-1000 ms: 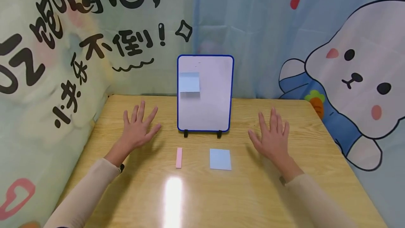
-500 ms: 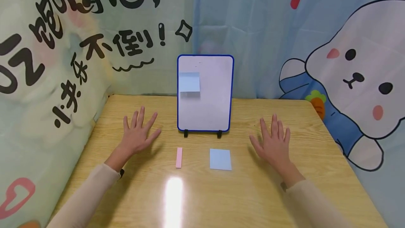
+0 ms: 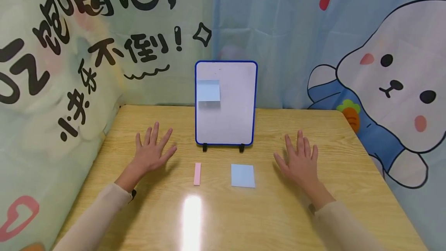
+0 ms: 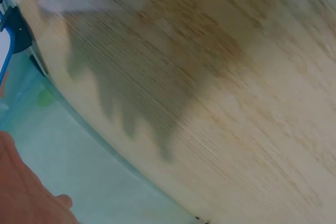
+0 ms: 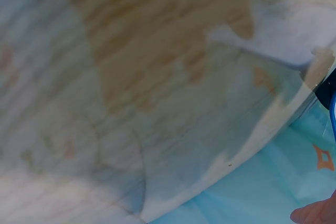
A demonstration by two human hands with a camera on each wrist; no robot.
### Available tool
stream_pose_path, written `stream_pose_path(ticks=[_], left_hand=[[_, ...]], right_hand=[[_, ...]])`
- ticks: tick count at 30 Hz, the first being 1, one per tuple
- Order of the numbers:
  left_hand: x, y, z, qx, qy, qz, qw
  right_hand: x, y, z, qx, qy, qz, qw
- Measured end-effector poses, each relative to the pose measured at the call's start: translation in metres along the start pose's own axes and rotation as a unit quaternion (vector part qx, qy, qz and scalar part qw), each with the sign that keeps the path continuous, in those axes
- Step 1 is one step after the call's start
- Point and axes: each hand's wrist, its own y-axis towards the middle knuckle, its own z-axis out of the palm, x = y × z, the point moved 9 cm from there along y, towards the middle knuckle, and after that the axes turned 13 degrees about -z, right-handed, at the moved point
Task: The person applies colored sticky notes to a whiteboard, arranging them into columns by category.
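Observation:
My left hand (image 3: 150,154) hovers over the table's left half, fingers spread, holding nothing. Over the right half my right hand (image 3: 300,164) is likewise spread and holds nothing. Between the hands lie a narrow pink paper strip (image 3: 197,174) and a pale blue square sticky note (image 3: 242,176). Behind them a small whiteboard (image 3: 230,123) with a blue frame stands upright on black feet. Another blue sticky note (image 3: 208,90) is stuck to its upper left, lower edge lifted off the board. The wrist views catch part of the left hand (image 4: 26,192) and a fingertip (image 5: 315,212).
The wooden table (image 3: 146,224) carries a bright light reflection near its front. A printed curtain (image 3: 278,30) with black lettering and a cartoon rabbit hangs behind the table and along its sides.
Both hands have drawn back slightly toward the person, fingers still spread. The whiteboard, the sticky notes and the pink strip have stayed in place.

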Motion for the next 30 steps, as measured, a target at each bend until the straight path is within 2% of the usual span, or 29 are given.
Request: stream_pose_path(ticks=[12, 21, 25, 30], left_hand=[[0.003, 0.001, 0.002, 0.0, -0.001, -0.005, 1.0], [0.0, -0.001, -0.001, -0.011, -0.005, -0.006, 0.9999], [-0.013, -0.004, -0.008, -0.033, -0.011, 0.009, 0.9994], [-0.044, -0.015, -0.014, -0.048, -0.004, 0.057, 0.9972]], right_hand=[[0.0, 0.001, 0.002, 0.005, -0.002, 0.001, 1.0], [0.015, 0.005, -0.005, -0.004, 0.012, -0.026, 0.9996], [0.031, 0.01, -0.013, -0.03, 0.026, -0.059, 0.9975], [0.058, 0.014, -0.014, -0.051, 0.027, -0.114, 0.9918]])
